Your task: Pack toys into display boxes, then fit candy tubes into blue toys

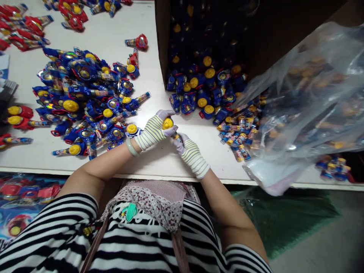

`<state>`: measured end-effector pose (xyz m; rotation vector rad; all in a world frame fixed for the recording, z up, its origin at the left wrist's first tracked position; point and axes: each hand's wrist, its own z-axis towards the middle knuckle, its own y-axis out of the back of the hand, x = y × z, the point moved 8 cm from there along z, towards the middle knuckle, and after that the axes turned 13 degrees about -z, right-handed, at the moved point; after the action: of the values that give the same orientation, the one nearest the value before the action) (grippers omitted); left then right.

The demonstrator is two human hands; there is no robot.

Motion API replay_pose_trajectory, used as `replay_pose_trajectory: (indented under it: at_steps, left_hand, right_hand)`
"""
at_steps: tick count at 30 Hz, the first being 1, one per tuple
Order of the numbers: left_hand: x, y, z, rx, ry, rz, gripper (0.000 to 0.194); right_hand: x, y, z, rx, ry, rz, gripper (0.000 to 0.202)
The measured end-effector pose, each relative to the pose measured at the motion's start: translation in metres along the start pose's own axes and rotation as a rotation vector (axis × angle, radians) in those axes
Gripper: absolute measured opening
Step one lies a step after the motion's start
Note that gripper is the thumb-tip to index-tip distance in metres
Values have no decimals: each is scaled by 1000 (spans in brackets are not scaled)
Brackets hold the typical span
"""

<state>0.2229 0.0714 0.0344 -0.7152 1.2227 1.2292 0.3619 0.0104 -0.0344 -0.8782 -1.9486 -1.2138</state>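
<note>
My left hand (155, 129), in a striped glove, is closed around a small toy with a round yellow disc (168, 123). Close beside it, my right hand (191, 152), gloved alike, pinches a small printed tube (176, 137) at the toy's lower end. Whether tube and toy are joined I cannot make out. Left of my hands lies a heap of blue toys (85, 98) with printed tubes attached. Ahead on the right, blue toys with yellow discs (202, 102) spill from a dark box. Loose printed tubes (240, 132) are piled to the right.
A dark open box (162, 45) stands at the back. Clear plastic sheeting (309, 98) covers more tubes on the right. Red toys (21, 32) lie at the far left of the white table (199, 167). A green sack (295, 220) is below the front edge.
</note>
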Motion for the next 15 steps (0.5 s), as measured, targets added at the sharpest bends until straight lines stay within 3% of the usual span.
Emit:
replay_pose_trajectory:
  at_steps: [1, 3, 6, 8, 10, 13, 15]
  left_hand:
    - [4, 2, 1, -26, 42, -10, 50]
    - [8, 3, 0, -60, 102, -98, 49]
    - [6, 1, -4, -7, 95, -258, 50]
    - [6, -1, -7, 67, 90, -276, 51]
    - [9, 0, -8, 80, 92, -157, 52]
    - [9, 3, -8, 37, 44, 110, 52]
    - [2, 12, -6, 54, -13, 203, 51]
  right_hand:
    - [2, 6, -1, -57, -6, -59, 47]
    - [3, 3, -5, -23, -12, -36, 45]
    - [3, -23, -13, 235, 11, 248, 57]
    - [3, -34, -15, 312, 37, 355, 63]
    - [4, -32, -9, 208, 78, 258, 59]
    - [10, -20, 4, -38, 101, -221, 51]
    - [14, -17, 10, -51, 147, -373, 55]
